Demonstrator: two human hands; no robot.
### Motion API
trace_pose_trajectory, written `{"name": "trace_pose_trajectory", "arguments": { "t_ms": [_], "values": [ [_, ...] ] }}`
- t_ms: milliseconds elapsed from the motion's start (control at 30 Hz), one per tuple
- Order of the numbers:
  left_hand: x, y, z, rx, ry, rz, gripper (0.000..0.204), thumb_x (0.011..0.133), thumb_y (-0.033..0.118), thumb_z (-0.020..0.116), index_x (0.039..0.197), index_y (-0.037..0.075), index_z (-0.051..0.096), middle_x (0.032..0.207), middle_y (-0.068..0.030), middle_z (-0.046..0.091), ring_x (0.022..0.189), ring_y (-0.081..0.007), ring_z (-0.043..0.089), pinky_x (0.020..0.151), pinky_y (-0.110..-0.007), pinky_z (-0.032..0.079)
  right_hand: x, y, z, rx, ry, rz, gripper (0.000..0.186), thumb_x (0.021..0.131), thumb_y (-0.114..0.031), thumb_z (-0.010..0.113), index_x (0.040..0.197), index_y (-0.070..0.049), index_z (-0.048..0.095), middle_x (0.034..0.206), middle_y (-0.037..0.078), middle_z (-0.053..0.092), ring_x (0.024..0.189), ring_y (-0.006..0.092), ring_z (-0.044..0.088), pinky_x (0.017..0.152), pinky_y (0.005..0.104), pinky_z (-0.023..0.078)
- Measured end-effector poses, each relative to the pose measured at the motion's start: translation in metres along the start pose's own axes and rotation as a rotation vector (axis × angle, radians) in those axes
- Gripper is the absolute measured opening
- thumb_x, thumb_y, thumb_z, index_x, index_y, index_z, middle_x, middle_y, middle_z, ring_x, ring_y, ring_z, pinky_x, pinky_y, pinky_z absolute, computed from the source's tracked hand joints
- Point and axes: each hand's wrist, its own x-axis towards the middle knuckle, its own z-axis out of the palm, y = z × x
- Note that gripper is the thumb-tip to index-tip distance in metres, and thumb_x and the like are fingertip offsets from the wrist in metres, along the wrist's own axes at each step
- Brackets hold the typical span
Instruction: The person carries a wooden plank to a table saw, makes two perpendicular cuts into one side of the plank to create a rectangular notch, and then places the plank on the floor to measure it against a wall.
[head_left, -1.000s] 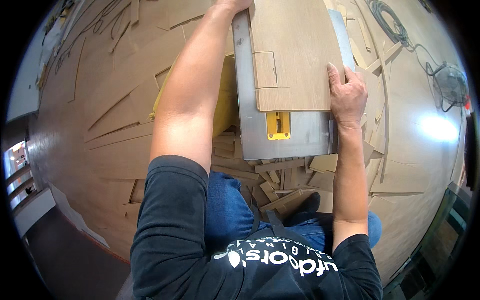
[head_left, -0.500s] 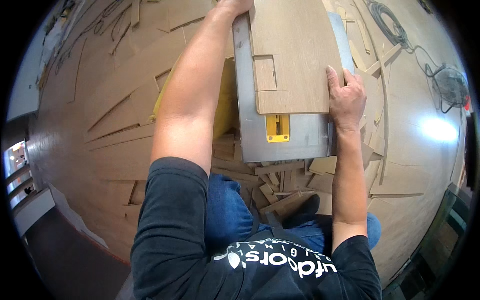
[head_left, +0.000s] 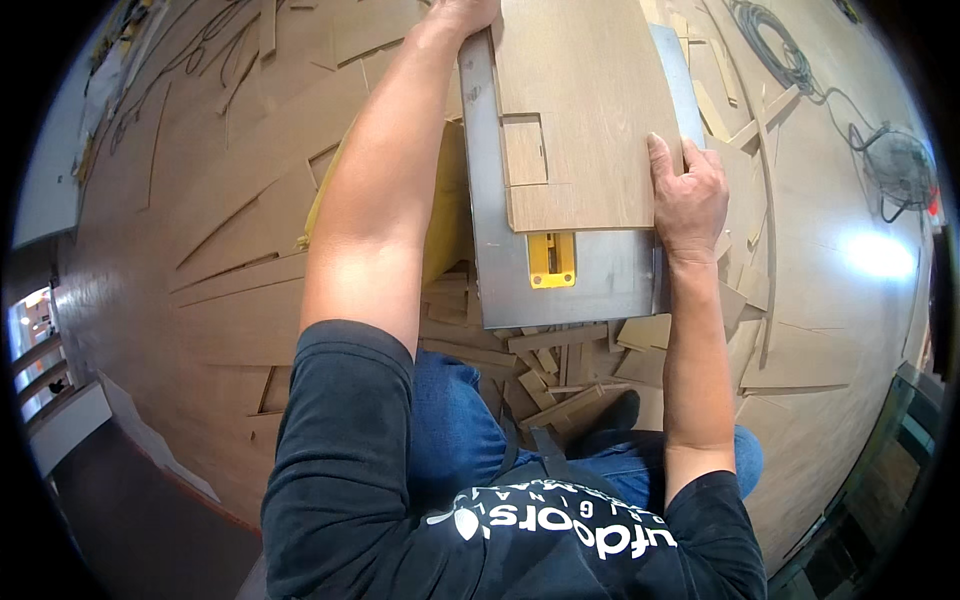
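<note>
Clasping wooden board [head_left: 595, 120] by its edge, my half-closed right hand [head_left: 690, 200] is seemingly steadying it on metal table [head_left: 610, 285]; left hand [head_left: 468, 12] cropped, grip I cannot tell.

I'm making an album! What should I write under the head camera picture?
Left hand and right hand at the edges of a wooden board on a metal table, wood scraps around.

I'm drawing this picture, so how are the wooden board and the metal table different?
The wooden board is tan with a grain; the metal table is grey. The board has dark lines around a small rectangle; the table has a yellow insert. The board lies on top; the table is underneath. Both look flat.
</note>
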Motion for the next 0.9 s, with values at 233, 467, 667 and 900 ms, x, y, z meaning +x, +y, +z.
{"name": "trace_pose_trajectory", "arguments": {
  "t_ms": [233, 467, 667, 900],
  "values": [
    [-0.001, 0.012, -0.012, -0.022, -0.001, -0.032, 0.039, 0.103, 0.013, 0.036, 0.134, 0.007, 0.06, 0.132, -0.0208, 0.06, 0.128, -0.0359, 0.054, 0.11, -0.041, 0.044, -0.002, 0.004, 0.004, -0.017, 0.035, -0.023, 0.065, 0.095, -0.053, 0.066, 0.117, 0.007, 0.07, 0.107, 0.024, 0.068, 0.101, 0.0378, 0.068, 0.088, 0.0432, 0.056],
    [0.002, 0.019, 0.014, -0.113, 0.027, -0.114, 0.039, 0.103, 0.012, 0.035, 0.131, 0.005, 0.061, 0.129, -0.0225, 0.061, 0.122, -0.0362, 0.057, 0.109, -0.042, 0.045, -0.003, 0.009, -0.002, -0.036, 0.013, 0.04, 0.066, 0.095, -0.054, 0.067, 0.118, 0.007, 0.07, 0.109, 0.023, 0.067, 0.1, 0.0382, 0.068, 0.088, 0.0432, 0.055],
    [0.006, -0.063, 0.02, 0.476, 0.072, 0.291, 0.037, 0.102, 0.013, 0.038, 0.129, 0.004, 0.061, 0.128, -0.0225, 0.061, 0.119, -0.0365, 0.058, 0.106, -0.043, 0.046, -0.001, -0.009, 0.003, 0.027, -0.002, 0.003, 0.065, 0.094, -0.054, 0.067, 0.117, 0.006, 0.071, 0.109, 0.022, 0.067, 0.101, 0.0383, 0.068, 0.088, 0.0435, 0.055],
    [0.001, 0.005, 0.011, 0.032, 0.079, -0.003, 0.036, 0.102, 0.014, 0.038, 0.128, 0.004, 0.061, 0.128, -0.0212, 0.061, 0.121, -0.0367, 0.057, 0.107, -0.043, 0.046, -0.004, 0.007, 0.001, -0.04, 0.026, 0.018, 0.063, 0.095, -0.053, 0.067, 0.115, 0.006, 0.071, 0.114, 0.025, 0.068, 0.105, 0.0398, 0.067, 0.09, 0.0434, 0.055]
  ]
}}
